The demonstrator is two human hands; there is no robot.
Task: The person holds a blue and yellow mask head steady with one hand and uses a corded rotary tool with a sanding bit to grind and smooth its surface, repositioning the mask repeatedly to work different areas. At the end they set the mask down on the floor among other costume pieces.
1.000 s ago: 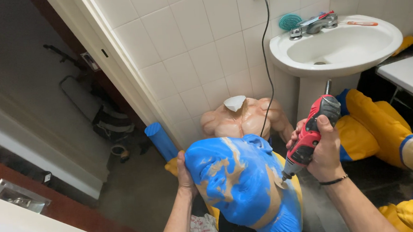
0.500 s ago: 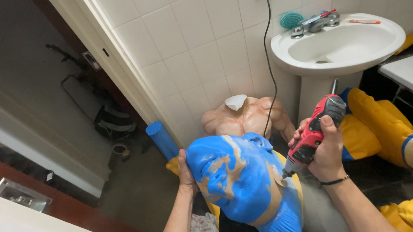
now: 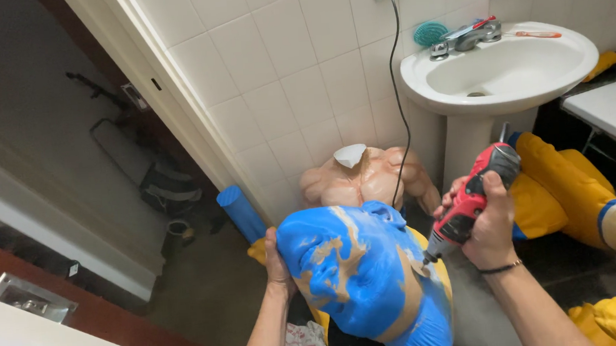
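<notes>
Resting in front of a white pedestal sink [image 3: 453,76], the blue-painted tan sculpted figure piece [image 3: 362,270] is steadied by the left hand [image 3: 276,258], fingers gripping its edge; the right hand [image 3: 486,222] clasps a red rotary tool [image 3: 469,201] touching its side.

Glossy blue-painted figure piece [image 3: 358,270], red plastic rotary tool [image 3: 469,201], glazed white ceramic sink [image 3: 568,68], glossy wall tiles [image 3: 279,66]

A single head-worn camera looks steeply down and forward from close above the person's forearms, facing the tiled wall [image 3: 293,65] and pedestal sink [image 3: 503,72], with no second view to overlap.
</notes>
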